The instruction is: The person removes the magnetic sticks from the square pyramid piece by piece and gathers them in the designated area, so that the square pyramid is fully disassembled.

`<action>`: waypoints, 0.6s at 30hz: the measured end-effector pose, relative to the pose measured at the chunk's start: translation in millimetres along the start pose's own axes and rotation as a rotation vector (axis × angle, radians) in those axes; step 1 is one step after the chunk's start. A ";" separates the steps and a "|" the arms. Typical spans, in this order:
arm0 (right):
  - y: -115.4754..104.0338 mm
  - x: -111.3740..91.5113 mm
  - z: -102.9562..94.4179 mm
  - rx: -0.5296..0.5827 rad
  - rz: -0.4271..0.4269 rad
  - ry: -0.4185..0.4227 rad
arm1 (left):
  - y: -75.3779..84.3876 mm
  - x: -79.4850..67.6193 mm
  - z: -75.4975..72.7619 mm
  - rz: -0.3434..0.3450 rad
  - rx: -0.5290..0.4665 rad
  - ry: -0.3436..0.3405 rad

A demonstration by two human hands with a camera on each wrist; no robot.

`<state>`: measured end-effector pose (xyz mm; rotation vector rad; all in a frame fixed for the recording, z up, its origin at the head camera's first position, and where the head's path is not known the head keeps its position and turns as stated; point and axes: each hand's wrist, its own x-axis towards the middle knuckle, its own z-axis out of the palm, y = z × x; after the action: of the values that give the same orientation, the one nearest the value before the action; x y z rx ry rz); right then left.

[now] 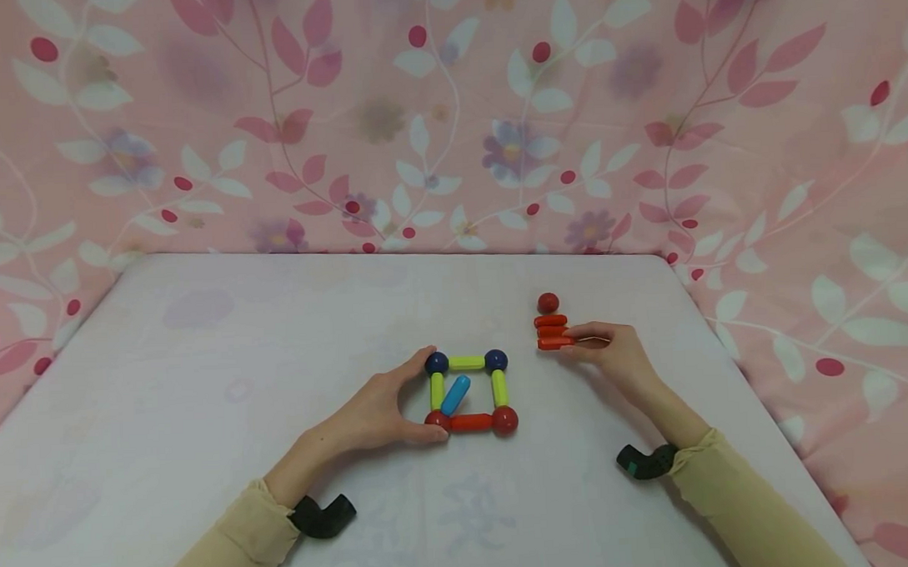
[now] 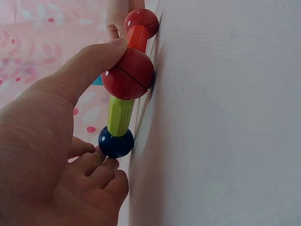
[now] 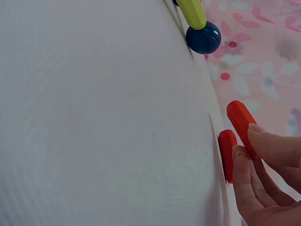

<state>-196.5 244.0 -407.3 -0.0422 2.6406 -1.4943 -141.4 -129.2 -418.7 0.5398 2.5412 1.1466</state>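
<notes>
A square of magnetic building rods and balls [image 1: 471,422] lies on the table in the head view. Two dark blue balls [image 1: 496,360] form its far corners, and two red balls [image 1: 505,421] the near ones. Yellow-green rods [image 1: 467,362] make three sides; the near side is red. From the near-left ball a light blue rod [image 1: 455,395] slants up. My left hand [image 1: 379,409] grips the left side, thumb on the red ball, fingers at the blue one. My right hand [image 1: 610,351] pinches a red rod [image 3: 242,123] above another red rod [image 3: 226,153].
A loose red ball [image 1: 548,303] sits behind the red rods, right of the square. The white-covered table [image 1: 202,392] meets a pink floral curtain [image 1: 388,119] at its back. Black curved wrist mounts [image 1: 324,517] jut out near both sleeves.
</notes>
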 end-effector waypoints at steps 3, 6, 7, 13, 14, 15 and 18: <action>0.8 -0.7 -2.1 -0.012 -0.002 -0.001 | -0.1 0.1 0.2 0.000 0.001 0.001; 1.0 -1.4 -3.2 -0.040 0.004 0.002 | -0.2 0.1 0.2 0.000 -0.001 0.001; 1.1 -1.7 -3.4 -0.048 0.011 0.003 | -0.3 0.2 0.2 0.000 -0.002 0.001; 5.5 -0.5 -3.2 -0.131 0.042 0.024 | -0.8 0.4 0.3 0.006 -0.007 0.000; 6.5 0.0 -3.0 -0.146 0.038 0.028 | -0.8 0.4 0.2 0.007 -0.007 -0.001; 7.6 0.4 -3.1 -0.160 0.033 0.031 | -0.9 0.5 0.2 0.009 -0.008 -0.001; 9.4 1.0 -2.6 -0.197 0.012 0.043 | -1.0 0.6 0.4 0.008 -0.010 -0.003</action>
<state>-197.5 251.0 -414.1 -0.0106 2.8079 -1.2399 -142.1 -129.3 -419.8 0.5493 2.5317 1.1601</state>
